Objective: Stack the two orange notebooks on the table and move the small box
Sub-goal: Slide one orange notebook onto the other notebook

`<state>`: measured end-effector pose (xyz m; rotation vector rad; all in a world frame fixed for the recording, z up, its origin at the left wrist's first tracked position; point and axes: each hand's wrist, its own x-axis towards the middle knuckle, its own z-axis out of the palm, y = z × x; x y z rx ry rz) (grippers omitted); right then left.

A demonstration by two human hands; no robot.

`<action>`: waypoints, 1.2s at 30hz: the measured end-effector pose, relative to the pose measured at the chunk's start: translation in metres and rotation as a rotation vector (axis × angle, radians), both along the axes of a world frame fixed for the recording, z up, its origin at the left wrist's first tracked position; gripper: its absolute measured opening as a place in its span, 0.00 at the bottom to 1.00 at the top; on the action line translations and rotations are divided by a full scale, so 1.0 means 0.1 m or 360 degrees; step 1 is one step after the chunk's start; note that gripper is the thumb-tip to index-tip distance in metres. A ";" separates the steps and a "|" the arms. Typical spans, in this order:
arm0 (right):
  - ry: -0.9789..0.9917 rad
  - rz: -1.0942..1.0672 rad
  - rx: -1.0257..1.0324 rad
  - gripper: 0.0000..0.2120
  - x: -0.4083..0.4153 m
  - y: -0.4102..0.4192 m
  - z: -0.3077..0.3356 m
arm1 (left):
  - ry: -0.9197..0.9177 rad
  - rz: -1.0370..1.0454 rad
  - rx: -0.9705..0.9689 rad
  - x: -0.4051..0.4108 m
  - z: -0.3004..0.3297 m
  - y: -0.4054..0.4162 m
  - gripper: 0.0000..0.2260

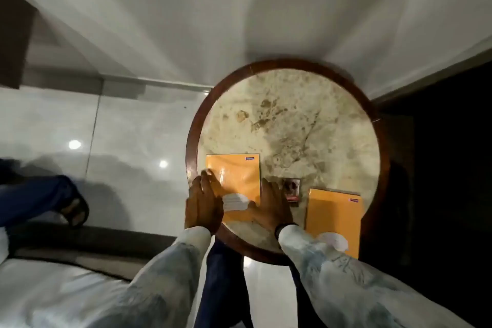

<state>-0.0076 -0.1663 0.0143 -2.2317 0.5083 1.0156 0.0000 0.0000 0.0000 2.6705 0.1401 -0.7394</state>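
Note:
Two orange notebooks lie flat on a round marble-topped table (292, 120) with a dark wooden rim. The left notebook (237, 176) sits near the table's left front edge. My left hand (203, 202) grips its left edge, fingers curled over the cover. My right hand (271, 205) holds its right lower edge. The right notebook (334, 216) lies at the front right, its near part covered by my right sleeve. A small box (292, 190) with a picture on it stands between the two notebooks, just right of my right hand.
A white wall rises behind the table. Glossy pale floor tiles (106, 128) spread to the left. A sandalled foot and blue trouser leg of another person (74, 210) show at the left. A white cushion (53, 287) fills the lower left. Dark space lies right of the table.

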 end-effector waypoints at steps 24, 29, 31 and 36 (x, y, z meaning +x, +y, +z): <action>-0.0558 -0.1072 -0.0168 0.25 1.96 -1.04 -0.51 | -0.0099 0.0711 -0.0784 2.42 -0.35 -1.07 0.10; -0.0630 -0.0813 -0.0310 0.21 2.14 -1.17 -0.68 | -0.0151 0.0686 -0.0447 2.55 -0.71 -1.19 0.16; -0.0644 -0.0841 -0.0271 0.25 2.10 -1.20 -0.69 | -0.0203 0.0669 -0.0403 2.50 -0.72 -1.23 0.12; -0.0580 -0.1072 -0.0223 0.19 1.49 -1.31 -0.47 | -0.0341 0.0568 -0.0507 1.94 -0.42 -1.44 0.09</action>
